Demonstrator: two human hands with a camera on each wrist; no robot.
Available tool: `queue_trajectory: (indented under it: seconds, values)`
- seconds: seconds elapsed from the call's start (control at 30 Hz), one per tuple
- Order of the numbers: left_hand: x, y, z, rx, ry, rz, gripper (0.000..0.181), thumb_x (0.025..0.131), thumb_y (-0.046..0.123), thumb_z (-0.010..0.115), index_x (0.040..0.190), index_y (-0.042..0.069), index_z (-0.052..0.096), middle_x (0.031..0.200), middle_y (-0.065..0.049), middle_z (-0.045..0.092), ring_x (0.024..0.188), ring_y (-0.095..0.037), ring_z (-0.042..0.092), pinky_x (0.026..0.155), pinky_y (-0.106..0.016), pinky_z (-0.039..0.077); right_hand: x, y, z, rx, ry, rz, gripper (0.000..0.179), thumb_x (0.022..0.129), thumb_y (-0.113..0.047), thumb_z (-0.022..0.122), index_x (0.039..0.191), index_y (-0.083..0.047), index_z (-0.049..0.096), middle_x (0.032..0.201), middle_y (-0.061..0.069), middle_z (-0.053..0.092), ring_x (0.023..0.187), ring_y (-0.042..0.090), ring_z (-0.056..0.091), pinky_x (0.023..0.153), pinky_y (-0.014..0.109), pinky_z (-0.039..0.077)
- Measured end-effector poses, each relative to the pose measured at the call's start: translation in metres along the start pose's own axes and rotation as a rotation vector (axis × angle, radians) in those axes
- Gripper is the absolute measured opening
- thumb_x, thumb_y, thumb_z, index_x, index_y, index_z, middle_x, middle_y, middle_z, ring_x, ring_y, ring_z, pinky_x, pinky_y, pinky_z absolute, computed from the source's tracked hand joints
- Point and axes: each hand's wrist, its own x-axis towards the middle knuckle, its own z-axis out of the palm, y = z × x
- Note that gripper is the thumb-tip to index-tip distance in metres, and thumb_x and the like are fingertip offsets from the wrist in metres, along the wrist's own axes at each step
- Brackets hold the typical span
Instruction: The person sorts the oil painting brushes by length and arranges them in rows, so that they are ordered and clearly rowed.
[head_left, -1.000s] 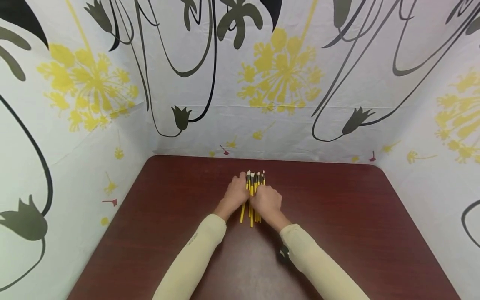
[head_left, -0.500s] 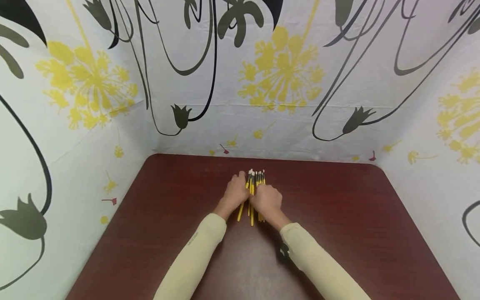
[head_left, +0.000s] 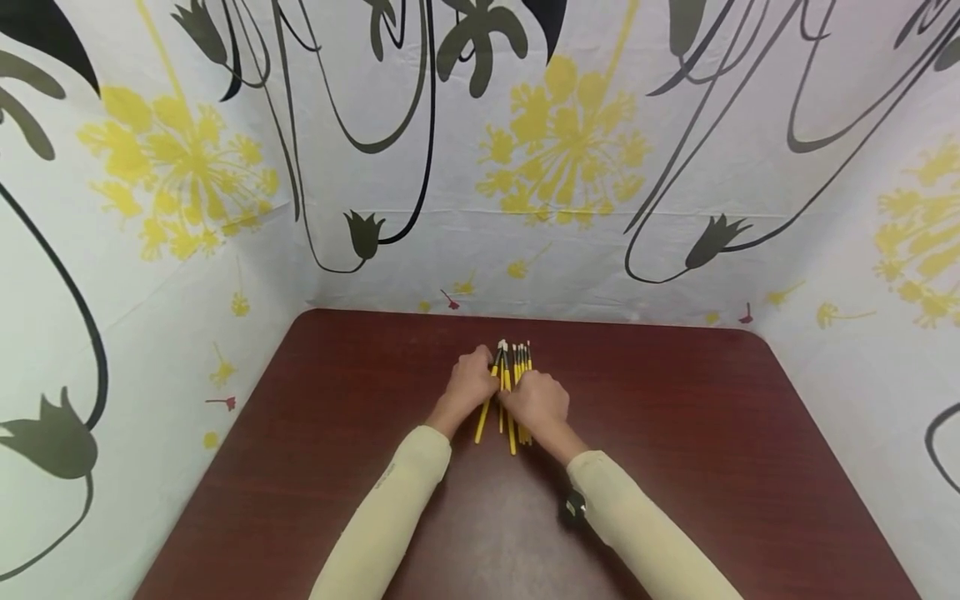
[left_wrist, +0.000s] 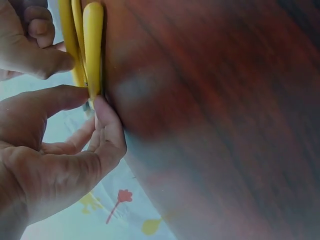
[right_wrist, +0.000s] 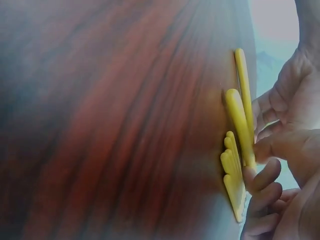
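Several paintbrushes with yellow handles, dark ferrules and pale bristles lie side by side near the table's far edge, bristles pointing away. My left hand [head_left: 472, 379] pinches the leftmost paintbrush [head_left: 482, 423] between thumb and fingers; its handle [left_wrist: 93, 45] shows large in the left wrist view. Just right of it, my right hand [head_left: 537, 402] has its thumb and a finger on a thick-handled paintbrush [right_wrist: 239, 117]. Beneath that hand lie the other paintbrushes [right_wrist: 231, 167], closely grouped with handle ends fanned. The right fingers are partly hidden in the head view.
The dark red wooden table [head_left: 675, 467] stretches around both arms. Behind and at the sides hangs a white cloth [head_left: 570, 275] printed with yellow, grey and black plants. A dark device [head_left: 573, 506] sits at the right wrist.
The leftmost brush's handle end has swung slightly left, away from the rest. The grouped brushes under my right hand have shifted a little right, and the thick brush's end has moved right too.
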Motion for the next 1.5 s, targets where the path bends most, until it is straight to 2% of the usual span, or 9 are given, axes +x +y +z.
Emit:
queue_trajectory:
  seconds: [0.23, 0.4, 0.53, 0.8, 0.97, 1.1, 1.27, 1.4, 1.5]
  values:
    - [0.002, 0.0, -0.002, -0.022, 0.005, -0.022, 0.016, 0.092, 0.011, 0.075, 0.105, 0.003, 0.071, 0.093, -0.01, 0.07, 0.073, -0.022, 0.06, 0.064, -0.033, 0.048, -0.001, 0.005, -0.002, 0.077, 0.072, -0.035, 0.047, 0.087, -0.046, 0.077, 0.054, -0.018, 0.06, 0.053, 0.0, 0.06, 0.048, 0.02, 0.057, 0.046, 0.035, 0.04]
    - [0.003, -0.003, -0.003, -0.043, 0.009, -0.03, 0.022, 0.093, 0.015, 0.076, 0.112, 0.004, 0.075, 0.105, -0.01, 0.076, 0.082, -0.023, 0.066, 0.073, -0.035, 0.056, 0.0, 0.007, -0.003, 0.159, 0.132, -0.072, 0.035, 0.087, -0.039, 0.077, 0.062, -0.018, 0.068, 0.06, -0.002, 0.066, 0.052, 0.018, 0.059, 0.051, 0.035, 0.046]
    - [0.003, -0.007, -0.007, -0.116, 0.004, -0.046, 0.027, 0.094, 0.018, 0.076, 0.117, 0.006, 0.075, 0.11, -0.01, 0.079, 0.089, -0.024, 0.072, 0.078, -0.037, 0.059, 0.0, 0.006, -0.004, 0.262, 0.161, -0.109, 0.021, 0.087, -0.032, 0.076, 0.075, -0.015, 0.071, 0.069, -0.001, 0.071, 0.056, 0.016, 0.061, 0.057, 0.034, 0.052]
    - [0.003, -0.015, -0.021, -0.351, 0.044, -0.095, 0.03, 0.093, 0.015, 0.073, 0.121, 0.003, 0.073, 0.112, -0.011, 0.078, 0.1, -0.026, 0.074, 0.084, -0.038, 0.06, 0.005, 0.001, 0.002, 0.594, 0.037, -0.141, 0.015, 0.093, -0.028, 0.072, 0.09, -0.013, 0.073, 0.073, 0.003, 0.073, 0.052, 0.018, 0.066, 0.052, 0.033, 0.056]
    - [0.005, -0.02, -0.026, -0.481, 0.061, -0.117, 0.031, 0.095, 0.016, 0.071, 0.123, 0.005, 0.073, 0.114, -0.012, 0.078, 0.102, -0.026, 0.073, 0.083, -0.037, 0.059, 0.01, -0.004, 0.006, 0.768, -0.039, -0.084, 0.018, 0.096, -0.031, 0.071, 0.095, -0.013, 0.074, 0.075, 0.006, 0.073, 0.055, 0.028, 0.07, 0.056, 0.04, 0.061]
    - [0.007, -0.024, -0.029, -0.58, 0.046, -0.15, 0.03, 0.098, 0.017, 0.068, 0.126, 0.007, 0.071, 0.117, -0.013, 0.076, 0.098, -0.025, 0.073, 0.085, -0.042, 0.061, 0.014, -0.009, 0.007, 0.871, -0.08, -0.014, 0.019, 0.095, -0.029, 0.071, 0.095, -0.011, 0.074, 0.077, 0.007, 0.075, 0.056, 0.027, 0.071, 0.059, 0.042, 0.062]
    - [0.011, -0.027, -0.036, -0.65, 0.037, -0.181, 0.031, 0.1, 0.016, 0.067, 0.129, 0.007, 0.07, 0.123, -0.015, 0.073, 0.098, -0.026, 0.071, 0.093, -0.05, 0.061, 0.023, -0.016, 0.006, 0.881, -0.091, 0.05, 0.018, 0.096, -0.028, 0.071, 0.097, -0.01, 0.074, 0.079, 0.005, 0.072, 0.06, 0.028, 0.072, 0.061, 0.043, 0.064]
    - [0.019, -0.03, -0.038, -0.689, 0.012, -0.199, 0.033, 0.102, 0.016, 0.065, 0.133, 0.005, 0.068, 0.13, -0.017, 0.07, 0.109, -0.029, 0.071, 0.095, -0.047, 0.062, 0.03, -0.022, 0.005, 0.809, -0.091, 0.084, 0.018, 0.097, -0.027, 0.07, 0.097, -0.01, 0.072, 0.078, 0.007, 0.065, 0.065, 0.031, 0.073, 0.063, 0.043, 0.064]
    - [0.026, -0.034, -0.039, -0.707, 0.001, -0.235, 0.033, 0.104, 0.016, 0.063, 0.134, 0.003, 0.066, 0.133, -0.018, 0.066, 0.116, -0.032, 0.07, 0.095, -0.044, 0.062, 0.036, -0.028, 0.006, 0.748, -0.109, 0.113, 0.019, 0.097, -0.028, 0.071, 0.097, -0.009, 0.072, 0.077, 0.008, 0.065, 0.061, 0.026, 0.073, 0.062, 0.04, 0.064]
